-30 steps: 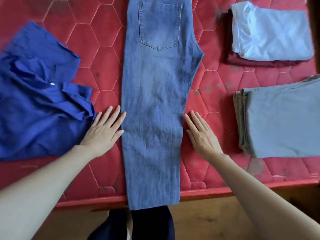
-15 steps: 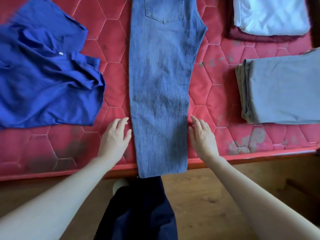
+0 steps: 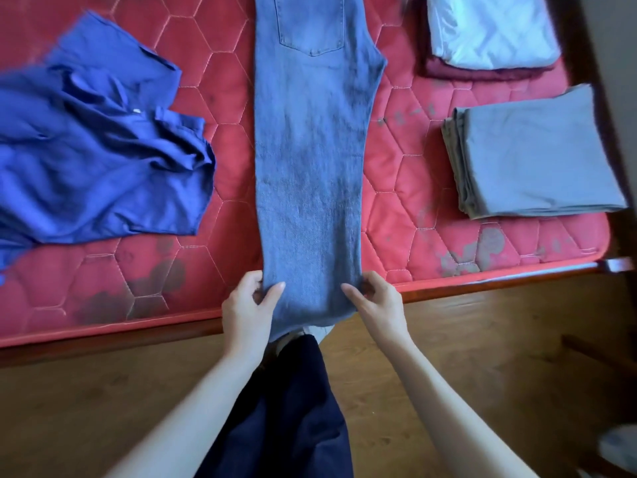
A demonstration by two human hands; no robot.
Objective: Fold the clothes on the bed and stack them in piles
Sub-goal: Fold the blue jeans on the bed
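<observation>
Blue jeans (image 3: 310, 150), folded lengthwise, lie down the middle of the red quilted mattress (image 3: 406, 188), back pocket at the top, hem hanging over the near edge. My left hand (image 3: 250, 307) pinches the hem's left side, thumb on top of the denim. My right hand (image 3: 374, 301) pinches the right side the same way. A crumpled royal-blue shirt (image 3: 93, 157) lies unfolded on the left. On the right sits a folded grey garment (image 3: 537, 157). Behind it a folded white piece (image 3: 489, 29) rests on a folded maroon one (image 3: 482, 75).
The mattress sits on a dark wooden bed frame (image 3: 499, 279) whose near edge runs across the view. Below it is a wooden floor (image 3: 482, 339), with my dark-trousered leg (image 3: 286, 408) beneath the jeans' hem.
Both hands slid down from the mattress beside the jeans' legs to the hem and took hold of it. The camera view moved back, showing more floor.
</observation>
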